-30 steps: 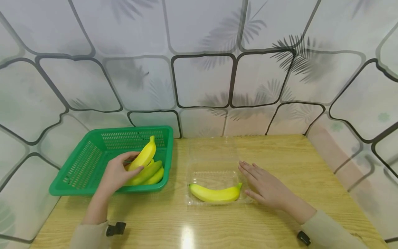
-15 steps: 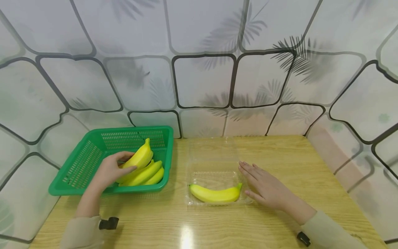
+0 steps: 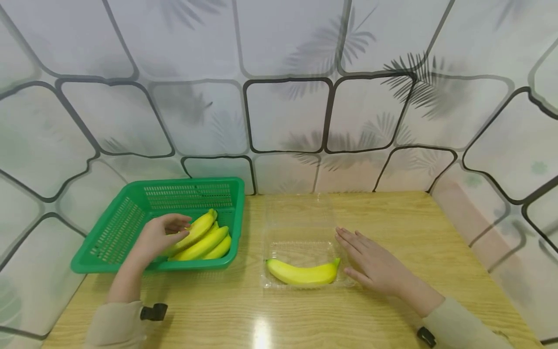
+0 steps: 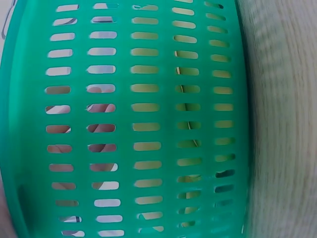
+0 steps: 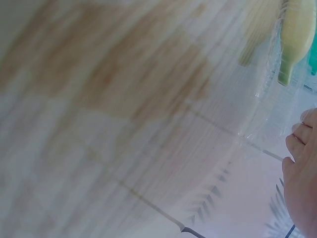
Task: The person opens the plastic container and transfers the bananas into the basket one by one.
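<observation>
Several yellow bananas (image 3: 202,248) lie together at the right end of a green slotted basket (image 3: 237,213). Above their left part is my left hand (image 3: 154,240), fingers curved and thumb apart, with no banana lifted between them. The left wrist view is filled by the basket's wall (image 4: 166,116), and bits of fingers show through its slots. One banana (image 3: 302,272) rests in the front of a clear plastic clamshell box (image 3: 301,249), its lid folded back. Along the box's right edge lies my right hand (image 3: 377,264), fingers straight; the right wrist view catches this hand (image 5: 302,173) near the box.
A wooden table (image 3: 209,310) carries the basket on the left and the box in the middle. Close behind stands a pale wall (image 3: 285,116) with dark outlined shapes and leaf prints, which also closes off both sides.
My left hand has moved left and let go of the banana it held, which has come down from its raised tilt onto the others. The right hand has stayed still.
</observation>
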A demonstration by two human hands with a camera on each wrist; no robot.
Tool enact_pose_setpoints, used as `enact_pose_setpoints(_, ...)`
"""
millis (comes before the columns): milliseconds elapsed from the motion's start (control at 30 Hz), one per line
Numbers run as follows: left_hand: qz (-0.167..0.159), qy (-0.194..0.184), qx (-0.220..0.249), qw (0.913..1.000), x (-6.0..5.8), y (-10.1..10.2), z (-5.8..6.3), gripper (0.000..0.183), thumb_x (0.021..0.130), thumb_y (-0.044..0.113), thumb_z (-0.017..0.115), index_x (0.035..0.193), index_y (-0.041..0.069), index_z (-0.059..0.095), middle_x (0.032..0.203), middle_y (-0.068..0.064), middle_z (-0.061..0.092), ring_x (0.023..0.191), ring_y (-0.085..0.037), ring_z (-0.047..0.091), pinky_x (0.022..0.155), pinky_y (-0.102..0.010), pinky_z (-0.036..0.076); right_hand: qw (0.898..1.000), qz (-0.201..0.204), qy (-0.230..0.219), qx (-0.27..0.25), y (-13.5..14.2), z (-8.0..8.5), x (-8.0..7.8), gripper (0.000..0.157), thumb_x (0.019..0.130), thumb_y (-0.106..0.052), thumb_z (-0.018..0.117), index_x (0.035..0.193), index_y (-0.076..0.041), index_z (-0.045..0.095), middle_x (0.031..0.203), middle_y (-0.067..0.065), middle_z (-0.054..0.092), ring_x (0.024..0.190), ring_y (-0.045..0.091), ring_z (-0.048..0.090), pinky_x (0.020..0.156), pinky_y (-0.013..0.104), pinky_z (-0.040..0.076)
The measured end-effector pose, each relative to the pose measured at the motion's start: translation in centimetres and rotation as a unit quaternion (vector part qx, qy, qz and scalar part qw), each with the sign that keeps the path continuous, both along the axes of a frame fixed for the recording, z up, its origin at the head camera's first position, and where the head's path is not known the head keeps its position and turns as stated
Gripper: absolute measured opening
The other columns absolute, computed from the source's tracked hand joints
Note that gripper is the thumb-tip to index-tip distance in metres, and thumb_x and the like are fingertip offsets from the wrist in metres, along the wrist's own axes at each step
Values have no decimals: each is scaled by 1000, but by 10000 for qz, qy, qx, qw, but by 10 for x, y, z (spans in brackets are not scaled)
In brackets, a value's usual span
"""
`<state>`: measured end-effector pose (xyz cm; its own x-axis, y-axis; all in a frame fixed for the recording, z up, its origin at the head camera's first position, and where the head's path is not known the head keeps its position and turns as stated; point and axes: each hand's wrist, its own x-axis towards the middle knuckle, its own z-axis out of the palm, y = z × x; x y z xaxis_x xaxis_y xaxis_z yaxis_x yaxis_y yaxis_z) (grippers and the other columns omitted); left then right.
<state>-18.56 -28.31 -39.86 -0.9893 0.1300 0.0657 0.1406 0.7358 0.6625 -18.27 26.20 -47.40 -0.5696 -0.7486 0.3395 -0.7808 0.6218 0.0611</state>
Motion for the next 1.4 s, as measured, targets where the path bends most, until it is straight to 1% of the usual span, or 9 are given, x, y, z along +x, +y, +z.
enact_pose_setpoints(100, 23, -10, 60, 10000, 0, 0, 0, 35, 103, 12, 69, 136, 0, 67, 128, -23, 73, 113, -39, 71, 92, -50, 62, 10000, -15, -23, 30, 0, 0, 1, 71, 107, -39, 59, 160, 5, 39, 166, 24, 42, 150, 38, 45, 136, 25, -1)
enact_pose_setpoints(267, 60, -18, 107, 9999, 1, 1, 1, 36, 105, 13, 67, 138, -1, 66, 131, -25, 72, 117, -43, 69, 95, -54, 61, 10000, -23, 59, 44, 0, 1, 2, 70, 108, -39, 58, 159, 6, 40, 165, 25, 43, 150, 39, 46, 136, 24, -1)
enact_pose_setpoints(633, 13, 76, 74, 9999, 4, 6, 2, 35, 105, 11, 66, 138, -2, 66, 128, -23, 74, 116, -42, 70, 96, -53, 61, 10000, 17, -3, -2, -1, 1, 2, 72, 106, -37, 61, 159, 6, 40, 166, 25, 42, 149, 40, 46, 136, 25, -1)
enact_pose_setpoints(733, -43, 101, 113, 9999, 3, 10, 3, 35, 105, 11, 66, 138, -2, 66, 128, -23, 73, 115, -41, 71, 93, -46, 63, 10000, 38, 42, -9, -1, 0, 1, 71, 106, -37, 61, 159, 7, 40, 165, 25, 42, 149, 40, 47, 136, 25, 0)
enact_pose_setpoints(867, -93, 151, 107, 9998, 3, 16, 8, 35, 104, 11, 68, 137, -1, 67, 128, -22, 74, 112, -38, 72, 86, -25, 60, 10000, 33, 74, -11, -1, 0, 0, 70, 108, -39, 59, 158, 7, 41, 165, 26, 43, 148, 41, 48, 136, 26, 0)
enact_pose_setpoints(967, -126, 235, 91, 9996, 3, 21, 11, 35, 104, 11, 69, 137, -1, 67, 126, -20, 74, 111, -36, 73, 84, -20, 57, 10000, 14, 42, -5, -1, 1, 1, 72, 105, -36, 63, 158, 7, 41, 165, 25, 42, 148, 41, 47, 136, 26, 0)
enact_pose_setpoints(1100, -193, 377, 83, 9991, 3, 27, 15, 34, 103, 11, 69, 135, 0, 68, 123, -18, 76, 109, -35, 74, 87, -23, 58, 10000, -14, 1, -4, -1, 2, 1, 75, 101, -33, 69, 158, 7, 41, 166, 25, 42, 149, 40, 46, 136, 25, 0)
enact_pose_setpoints(1267, -275, 434, 117, 9986, 4, 35, 20, 31, 102, 9, 70, 132, 1, 70, 124, -18, 76, 109, -34, 74, 88, -24, 59, 10000, -35, -54, 10, -1, 3, 2, 74, 104, -37, 64, 159, 5, 40, 166, 25, 42, 150, 40, 46, 136, 24, -1)
enact_pose_setpoints(1400, -378, 495, 144, 9980, 5, 41, 24, 29, 102, 8, 71, 130, 2, 71, 125, -19, 76, 109, -35, 74, 91, -29, 61, 10000, -25, -49, 12, -1, 2, 2, 71, 107, -39, 60, 159, 5, 41, 166, 24, 42, 150, 39, 46, 136, 24, 0)
